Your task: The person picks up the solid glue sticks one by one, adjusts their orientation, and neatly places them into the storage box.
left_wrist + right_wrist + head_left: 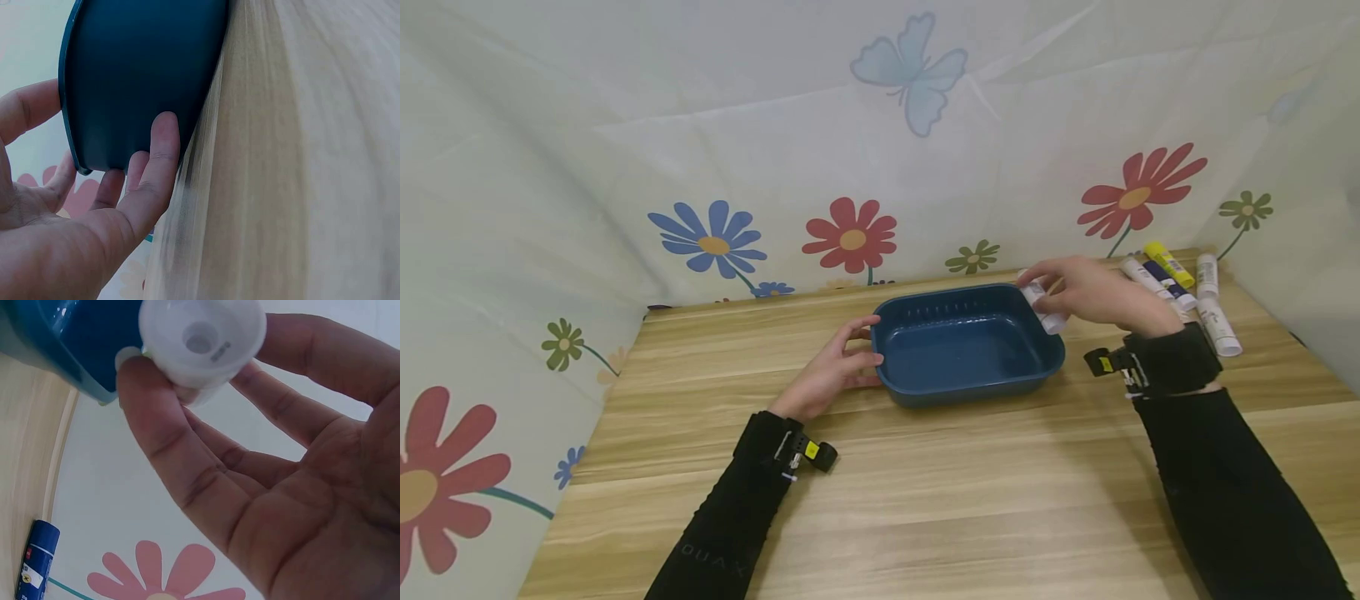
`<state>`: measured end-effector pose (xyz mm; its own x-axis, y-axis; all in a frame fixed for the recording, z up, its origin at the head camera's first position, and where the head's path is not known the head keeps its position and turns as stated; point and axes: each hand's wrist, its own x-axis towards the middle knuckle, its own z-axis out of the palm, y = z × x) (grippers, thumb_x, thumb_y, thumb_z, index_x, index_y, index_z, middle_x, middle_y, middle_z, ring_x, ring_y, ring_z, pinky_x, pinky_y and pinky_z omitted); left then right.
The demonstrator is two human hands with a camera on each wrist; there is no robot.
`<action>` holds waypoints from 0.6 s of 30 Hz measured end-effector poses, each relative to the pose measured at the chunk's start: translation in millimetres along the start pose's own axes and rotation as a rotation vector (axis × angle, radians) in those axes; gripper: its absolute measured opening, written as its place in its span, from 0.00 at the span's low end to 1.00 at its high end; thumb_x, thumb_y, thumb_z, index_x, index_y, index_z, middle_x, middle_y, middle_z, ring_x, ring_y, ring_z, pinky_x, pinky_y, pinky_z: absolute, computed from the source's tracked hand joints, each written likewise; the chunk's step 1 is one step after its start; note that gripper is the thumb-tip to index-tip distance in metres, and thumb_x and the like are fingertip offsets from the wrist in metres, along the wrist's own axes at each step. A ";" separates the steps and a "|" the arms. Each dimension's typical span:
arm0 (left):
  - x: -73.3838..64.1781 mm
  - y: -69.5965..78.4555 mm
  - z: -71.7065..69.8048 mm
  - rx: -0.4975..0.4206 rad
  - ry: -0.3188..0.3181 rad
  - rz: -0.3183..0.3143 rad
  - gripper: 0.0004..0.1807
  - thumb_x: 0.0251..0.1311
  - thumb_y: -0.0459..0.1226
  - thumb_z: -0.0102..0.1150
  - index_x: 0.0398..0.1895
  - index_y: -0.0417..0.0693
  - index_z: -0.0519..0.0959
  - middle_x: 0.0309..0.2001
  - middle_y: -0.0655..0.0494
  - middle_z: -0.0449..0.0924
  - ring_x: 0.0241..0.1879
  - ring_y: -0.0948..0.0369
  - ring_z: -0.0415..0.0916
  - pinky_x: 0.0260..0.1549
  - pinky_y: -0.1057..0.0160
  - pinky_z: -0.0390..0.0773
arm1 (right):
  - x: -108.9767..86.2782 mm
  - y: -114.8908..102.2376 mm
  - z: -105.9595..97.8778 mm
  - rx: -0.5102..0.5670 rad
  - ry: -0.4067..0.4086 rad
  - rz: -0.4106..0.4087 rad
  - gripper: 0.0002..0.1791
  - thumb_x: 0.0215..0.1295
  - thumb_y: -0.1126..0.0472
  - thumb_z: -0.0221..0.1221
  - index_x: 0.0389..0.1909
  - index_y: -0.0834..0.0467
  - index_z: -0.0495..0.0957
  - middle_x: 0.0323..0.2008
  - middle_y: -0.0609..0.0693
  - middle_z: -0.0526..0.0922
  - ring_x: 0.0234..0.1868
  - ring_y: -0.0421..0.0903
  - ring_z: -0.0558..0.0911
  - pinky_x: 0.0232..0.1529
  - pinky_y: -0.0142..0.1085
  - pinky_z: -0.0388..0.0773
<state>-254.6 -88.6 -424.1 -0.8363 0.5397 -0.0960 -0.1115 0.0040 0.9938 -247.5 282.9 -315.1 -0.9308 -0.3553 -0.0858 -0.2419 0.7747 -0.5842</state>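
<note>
A dark blue rectangular plastic basin (970, 390) stands on the wooden table near the back curtain. At its left end my left hand (835, 367) touches the outer wall and rim with spread fingers; in the left wrist view, one fingertip (165, 125) lies flat on the basin wall (137, 69). Over the basin's right end, my right hand (1093, 293) pinches a white glue stick (1043, 307) between thumb and fingers. Tilted, this stick overlaps the right rim in the head view. Its round hollow base (201, 340) faces the right wrist camera.
Several more glue sticks lie at the table's back right: a yellow one (1168, 264), a dark blue one (1169, 285), and white ones, including one (1219, 327) nearer the front. A flower-print curtain (760, 150) borders the wooden table (940, 500) behind and at the sides.
</note>
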 end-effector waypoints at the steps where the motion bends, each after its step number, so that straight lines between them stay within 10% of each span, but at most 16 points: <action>1: -0.2 0.1 0.0 0.000 0.001 0.000 0.32 0.69 0.34 0.55 0.72 0.62 0.57 0.68 0.49 0.53 0.56 0.50 0.72 0.58 0.42 0.77 | 0.8 -0.2 0.6 -0.001 -0.008 -0.004 0.22 0.66 0.64 0.59 0.61 0.61 0.74 0.55 0.69 0.76 0.47 0.57 0.80 0.38 0.40 0.85; 18: -0.1 0.4 -0.3 0.008 0.000 -0.005 0.32 0.69 0.34 0.55 0.73 0.62 0.57 0.68 0.48 0.53 0.58 0.50 0.71 0.59 0.42 0.76 | 14.1 -3.7 19.6 -0.053 -0.054 -0.003 0.20 0.66 0.67 0.57 0.59 0.62 0.75 0.46 0.64 0.77 0.35 0.50 0.76 0.29 0.35 0.76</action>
<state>-254.8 -88.9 -423.7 -0.8360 0.5395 -0.1008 -0.1110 0.0136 0.9937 -254.3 264.8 -329.9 -0.9142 -0.3841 -0.1288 -0.2598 0.7998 -0.5412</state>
